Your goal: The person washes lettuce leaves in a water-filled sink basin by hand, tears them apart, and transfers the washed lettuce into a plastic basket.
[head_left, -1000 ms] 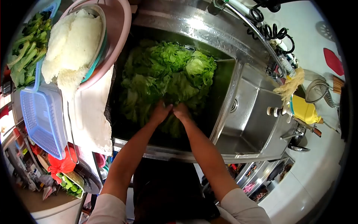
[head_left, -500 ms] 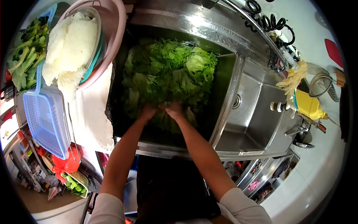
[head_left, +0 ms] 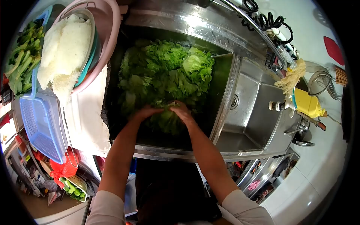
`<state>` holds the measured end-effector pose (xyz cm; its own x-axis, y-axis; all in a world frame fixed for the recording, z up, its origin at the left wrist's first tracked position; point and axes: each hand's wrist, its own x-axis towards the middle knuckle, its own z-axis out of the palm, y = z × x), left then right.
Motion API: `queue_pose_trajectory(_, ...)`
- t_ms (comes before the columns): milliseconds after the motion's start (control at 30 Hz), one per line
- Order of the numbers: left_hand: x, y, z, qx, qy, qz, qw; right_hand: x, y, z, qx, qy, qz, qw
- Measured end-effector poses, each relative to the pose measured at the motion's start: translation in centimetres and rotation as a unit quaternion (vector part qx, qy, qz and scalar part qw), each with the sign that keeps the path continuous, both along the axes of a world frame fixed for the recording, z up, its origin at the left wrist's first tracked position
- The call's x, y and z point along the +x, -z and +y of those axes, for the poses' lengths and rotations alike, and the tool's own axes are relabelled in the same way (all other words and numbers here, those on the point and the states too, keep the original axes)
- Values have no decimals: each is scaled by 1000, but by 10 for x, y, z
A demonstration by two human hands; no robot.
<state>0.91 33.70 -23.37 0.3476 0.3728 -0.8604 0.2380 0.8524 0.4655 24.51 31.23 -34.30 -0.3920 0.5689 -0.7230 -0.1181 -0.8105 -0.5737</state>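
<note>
Green lettuce leaves (head_left: pixel 165 62) lie heaped in the deep steel basin (head_left: pixel 228 88), mostly toward its left and far parts, with dark space along the near wall and at the right. As a whole the pile has no single direction, its leaves turning every way. A paler, tighter head (head_left: pixel 197 60) sits at the far right of the heap, and I cannot tell which way its stem end faces. Close to the near wall, a leafy clump (head_left: pixel 167 122) lies between and below the two hands; its long axis runs roughly near to far, and its leaves fan out toward the near side. The left hand (head_left: pixel 147 111) comes in from the near left, its fingers pointing right, at the clump's far end. The right hand (head_left: pixel 180 109) comes from the near right, its fingers angled left and far, just beside the left fingertips. Both sets of fingers are bent inward among the leaves, and I cannot tell whether they are clamped on any. Right of this basin is a shallower steel sink (head_left: pixel 255 112); to the left, a pale desk (head_left: pixel 88 122) stands beside a blue basket (head_left: pixel 45 123).
</note>
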Motion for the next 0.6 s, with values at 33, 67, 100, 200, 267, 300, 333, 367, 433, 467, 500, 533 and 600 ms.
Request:
queue_pose_trajectory(33, 1, 27, -9, 16, 4, -4, 1000, 0, 9, -3, -8, 13, 9, 1000)
queue_pose_trajectory(67, 1, 48, -16, 33, 8, -8, 999, 0, 9, -3, -1, 12, -11, 1000)
queue_pose_trajectory(100, -1, 59, -20, 34, 18, -26, 999, 1, 7, -4, 4, 12, -31, 999)
queue_pose_trajectory(200, -20, 79, -23, 112, 34, -86, 989, -12, -38, 5, 29, 7, -239, 971)
queue_pose_trajectory(267, -27, 77, -28, 178, 23, -128, 975, -23, -43, -13, 58, 42, -365, 928)
queue_pose_trajectory(300, -26, 73, -26, 175, 14, -142, 974, -30, -32, -28, 79, 77, -398, 911)
queue_pose_trajectory(333, -18, 53, -15, 101, -2, -140, 985, -31, -28, -32, 77, 83, -388, 915)
queue_pose_trajectory(367, -14, 54, -14, 50, -20, -132, 990, -33, -29, -33, 76, 90, -378, 918)
queue_pose_trajectory(433, -1, 84, -23, -28, -67, -104, 992, -31, -31, -23, 28, 46, -271, 961)
queue_pose_trajectory(467, 4, 100, -29, -56, -92, -87, 990, -21, -18, -20, -10, -2, -237, 972)
queue_pose_trajectory(500, 6, 98, -30, -54, -113, -84, 989, -10, -4, -17, -45, -54, -203, 977)
queue_pose_trajectory(533, 8, 93, -28, -51, -135, -79, 986, -6, -1, -10, -52, -99, -212, 971)
queue_pose_trajectory(600, 5, 81, -28, -61, -156, -79, 983, -1, -6, -9, -38, -73, -154, 985)
